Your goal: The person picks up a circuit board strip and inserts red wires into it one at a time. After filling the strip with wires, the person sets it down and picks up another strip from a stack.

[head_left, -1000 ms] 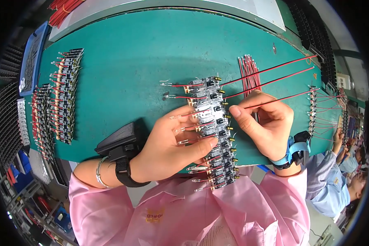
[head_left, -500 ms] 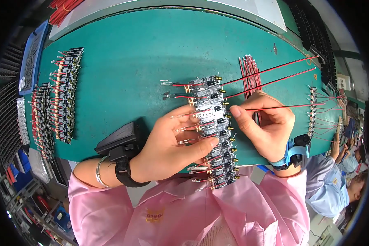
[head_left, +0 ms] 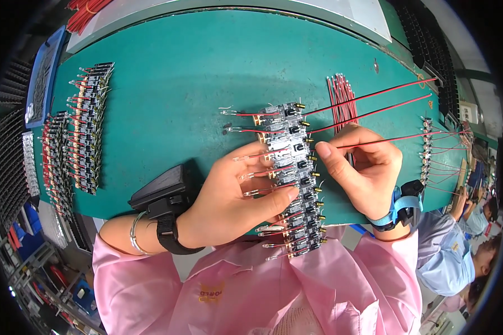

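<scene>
My left hand (head_left: 235,192) grips a long strip of small circuit boards (head_left: 300,163) from its left side, thumb across the top. The strip slants toward my chest; short red leads with clear tips stick out on its left, brass-coloured pins on its right. Two long red-and-black wires (head_left: 369,96) run from its far end to the right. Between thumb and forefinger, my right hand (head_left: 366,162) pinches another red-and-black wire (head_left: 397,138), its near end at the strip's right edge. Whether that end touches the board is hidden by the fingertips.
A bundle of red-and-black wires (head_left: 342,100) lies beyond my right hand. More board strips (head_left: 90,128) rest at the left of the green table (head_left: 195,72). Another wired strip (head_left: 426,151) lies at the right, near a co-worker in a blue shirt (head_left: 450,262). A blue tray (head_left: 42,84) stands far left.
The outer end of the pinched wire has swung away from me, so it now slopes upward to the right. The strip and my left hand have hardly moved.
</scene>
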{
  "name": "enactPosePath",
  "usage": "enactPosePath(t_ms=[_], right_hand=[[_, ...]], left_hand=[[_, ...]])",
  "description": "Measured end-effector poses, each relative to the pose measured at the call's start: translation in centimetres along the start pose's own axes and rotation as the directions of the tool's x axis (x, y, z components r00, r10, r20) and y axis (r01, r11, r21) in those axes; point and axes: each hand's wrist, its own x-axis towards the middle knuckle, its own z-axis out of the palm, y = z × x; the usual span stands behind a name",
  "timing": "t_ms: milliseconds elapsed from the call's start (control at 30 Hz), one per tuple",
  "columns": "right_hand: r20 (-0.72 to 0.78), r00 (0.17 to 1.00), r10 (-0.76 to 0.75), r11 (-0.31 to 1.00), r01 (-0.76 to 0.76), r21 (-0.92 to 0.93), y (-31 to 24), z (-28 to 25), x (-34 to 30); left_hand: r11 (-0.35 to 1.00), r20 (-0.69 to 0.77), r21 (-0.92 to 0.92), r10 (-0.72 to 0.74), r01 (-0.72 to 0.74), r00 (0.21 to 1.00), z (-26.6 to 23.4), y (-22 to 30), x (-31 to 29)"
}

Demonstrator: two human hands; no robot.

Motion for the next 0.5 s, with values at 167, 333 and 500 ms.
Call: enactPosePath(t_ms=[167,333,500], right_hand=[[-0.006,0.998,-0.058,0.996,0.058,-0.066,0.08,-0.04,0.08],[-0.009,0.984,-0.175,0.969,0.171,-0.181,0.3,-0.01,0.23],[-0.039,0.982,-0.187,0.962,0.174,-0.21,0.13,0.27,0.07]], left_hand=[[1.0,-0.004,-0.008,0.0,0.0,1.0,0.06,0.14,-0.01],[1.0,-0.012,-0.008,0.01,-0.01,1.0,0.05,0.0,-0.01],[1.0,-0.015,-0.011,0.014,-0.014,1.0,0.09,-0.05,-0.04]])
